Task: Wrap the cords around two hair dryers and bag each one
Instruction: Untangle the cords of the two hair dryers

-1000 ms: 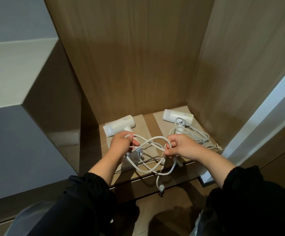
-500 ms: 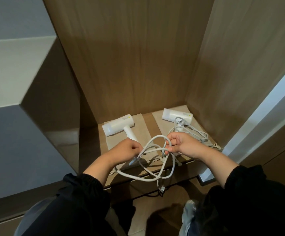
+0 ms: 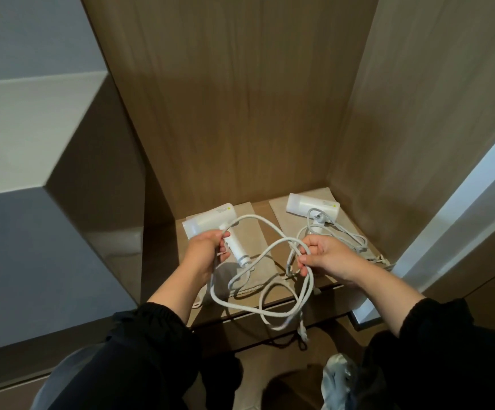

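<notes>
On a low wooden shelf inside a wood-panelled alcove lie two white hair dryers, each on its own beige drawstring bag; the left hair dryer rests on the left bag with its handle pointing toward the person, and the left hand grips it, fingers curled round the top of the handle; the left dryer's cord rises in a wide arc from that hand, crosses to the right hand, and falls in several loose loops over the front edge of the shelf; the right hand is closed on the cord, fingers and thumb pinching a gathered bend of it just above the shelf's front edge; the plug dangles at the lowest point, below the shelf edge; the right hair dryer lies untouched near the back right corner on the right bag, its own cord heaped loosely beside and in front of it; both forearms emerge from black sleeves.
</notes>
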Available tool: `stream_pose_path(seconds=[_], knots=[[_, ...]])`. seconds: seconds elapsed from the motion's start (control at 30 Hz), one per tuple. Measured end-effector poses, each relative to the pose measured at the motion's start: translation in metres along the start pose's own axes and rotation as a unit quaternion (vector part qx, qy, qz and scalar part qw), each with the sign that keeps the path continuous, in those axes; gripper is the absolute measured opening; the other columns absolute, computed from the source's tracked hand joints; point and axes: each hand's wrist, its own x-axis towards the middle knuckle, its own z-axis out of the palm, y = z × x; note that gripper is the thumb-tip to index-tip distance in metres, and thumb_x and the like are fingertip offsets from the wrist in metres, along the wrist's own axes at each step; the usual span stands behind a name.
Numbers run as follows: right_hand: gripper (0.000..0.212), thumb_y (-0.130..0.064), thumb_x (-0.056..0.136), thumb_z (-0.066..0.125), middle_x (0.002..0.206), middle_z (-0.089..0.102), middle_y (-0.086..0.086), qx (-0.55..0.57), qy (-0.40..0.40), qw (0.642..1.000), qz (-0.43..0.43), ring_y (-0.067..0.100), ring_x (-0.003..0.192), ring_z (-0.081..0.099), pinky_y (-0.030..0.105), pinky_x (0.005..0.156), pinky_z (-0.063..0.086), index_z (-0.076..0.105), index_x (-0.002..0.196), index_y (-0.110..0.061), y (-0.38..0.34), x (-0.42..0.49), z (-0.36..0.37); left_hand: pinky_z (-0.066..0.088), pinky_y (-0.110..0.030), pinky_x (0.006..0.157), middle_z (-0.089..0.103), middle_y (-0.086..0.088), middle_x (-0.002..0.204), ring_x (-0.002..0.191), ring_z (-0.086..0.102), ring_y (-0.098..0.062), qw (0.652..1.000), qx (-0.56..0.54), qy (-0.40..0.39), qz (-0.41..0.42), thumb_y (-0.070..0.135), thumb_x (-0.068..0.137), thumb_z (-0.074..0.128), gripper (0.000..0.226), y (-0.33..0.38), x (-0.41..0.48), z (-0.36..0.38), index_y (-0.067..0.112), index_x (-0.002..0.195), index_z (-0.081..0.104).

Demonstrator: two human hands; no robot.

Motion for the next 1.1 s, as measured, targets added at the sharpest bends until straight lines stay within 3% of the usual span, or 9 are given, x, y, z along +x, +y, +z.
stream_pose_path(seconds=[0.13, 0.3, 0.4, 0.53, 0.63, 0.73, 0.83, 0.9, 1.1], knots=[[0.013, 0.008, 0.089, 0.055, 0.071, 0.069, 0.011, -0.009, 0.006, 1.000, -0.004, 0.018, 0.056, 0.062, 0.029, 0.062, 0.053, 0.058, 0.085, -0.005, -0.006, -0.002, -0.001, 0.051, -0.029, 0.069, 0.056, -0.006, 0.072, 0.066, 0.055, -0.016, 0.963, 0.220, -0.132, 0.083, 0.018, 0.100, 0.045, 0.025, 0.005, -0.012, 0.003, 0.007, 0.097, 0.067], [0.009, 0.004, 0.089, 0.058, 0.076, 0.071, 0.011, -0.062, -0.013, 0.998, -0.013, 0.012, 0.053, 0.059, 0.023, 0.056, 0.051, 0.061, 0.088, -0.004, -0.022, 0.000, 0.016, 0.048, -0.024, 0.057, 0.055, -0.003, 0.063, 0.056, 0.049, -0.013, 0.917, 0.339, -0.148, 0.151, 0.020, 0.093, 0.059, 0.018, 0.010, -0.016, 0.024, 0.009, 0.094, 0.073], [0.011, 0.003, 0.090, 0.057, 0.076, 0.070, 0.011, -0.027, 0.000, 0.999, -0.024, 0.013, 0.054, 0.059, 0.026, 0.059, 0.052, 0.062, 0.086, -0.006, -0.020, -0.001, 0.015, 0.045, -0.025, 0.055, 0.058, 0.001, 0.063, 0.057, 0.048, -0.013, 0.927, 0.335, -0.086, 0.147, 0.015, 0.092, 0.060, 0.016, 0.010, -0.016, 0.023, 0.009, 0.089, 0.075], [0.013, 0.004, 0.090, 0.056, 0.077, 0.068, 0.015, 0.063, 0.019, 0.998, -0.015, 0.018, 0.062, 0.064, 0.030, 0.064, 0.055, 0.061, 0.083, -0.006, -0.012, -0.003, 0.007, 0.051, -0.032, 0.067, 0.064, -0.001, 0.079, 0.070, 0.055, -0.017, 0.958, 0.195, 0.112, 0.179, 0.017, 0.094, 0.057, 0.019, 0.006, -0.012, 0.015, 0.015, 0.085, 0.074], [0.014, 0.005, 0.090, 0.056, 0.081, 0.070, 0.017, 0.051, 0.040, 0.998, -0.003, 0.019, 0.064, 0.064, 0.026, 0.059, 0.054, 0.062, 0.083, -0.005, -0.009, -0.003, 0.007, 0.052, -0.033, 0.070, 0.063, 0.003, 0.078, 0.075, 0.058, -0.016, 0.943, 0.206, 0.170, 0.198, 0.020, 0.095, 0.054, 0.019, 0.001, -0.007, 0.005, 0.019, 0.085, 0.070], [0.016, 0.007, 0.089, 0.056, 0.077, 0.070, 0.014, 0.032, 0.061, 0.998, -0.001, 0.014, 0.057, 0.063, 0.023, 0.054, 0.052, 0.063, 0.082, -0.005, -0.009, -0.003, 0.008, 0.046, -0.030, 0.060, 0.062, -0.002, 0.078, 0.072, 0.058, -0.018, 0.856, 0.458, -0.023, 0.240, 0.022, 0.096, 0.051, 0.015, -0.004, -0.008, 0.005, 0.024, 0.087, 0.062], [0.017, 0.008, 0.087, 0.058, 0.071, 0.072, 0.007, -0.014, 0.042, 0.999, -0.010, 0.013, 0.056, 0.062, 0.023, 0.059, 0.053, 0.063, 0.081, -0.007, -0.011, -0.003, 0.015, 0.050, -0.036, 0.070, 0.065, -0.002, 0.080, 0.075, 0.060, -0.018, 0.779, 0.550, -0.157, 0.258, 0.027, 0.097, 0.050, 0.015, -0.014, -0.012, 0.015, 0.024, 0.094, 0.064], [0.015, 0.007, 0.087, 0.059, 0.072, 0.073, 0.008, -0.029, 0.027, 0.999, -0.010, 0.014, 0.059, 0.063, 0.028, 0.067, 0.052, 0.063, 0.082, -0.006, -0.014, -0.002, 0.022, 0.048, -0.031, 0.069, 0.064, 0.003, 0.078, 0.075, 0.058, -0.013, 0.792, 0.522, -0.158, 0.275, 0.025, 0.097, 0.050, 0.019, -0.016, -0.013, 0.021, 0.020, 0.096, 0.068], [0.013, 0.005, 0.089, 0.058, 0.077, 0.072, 0.011, -0.035, 0.022, 0.999, -0.028, 0.017, 0.067, 0.066, 0.035, 0.076, 0.054, 0.064, 0.087, -0.006, -0.014, -0.002, 0.016, 0.053, -0.039, 0.063, 0.051, -0.005, 0.059, 0.056, 0.053, -0.021, 0.904, 0.348, -0.041, 0.244, 0.014, 0.097, 0.047, 0.028, -0.014, -0.014, 0.024, 0.018, 0.072, 0.061]])
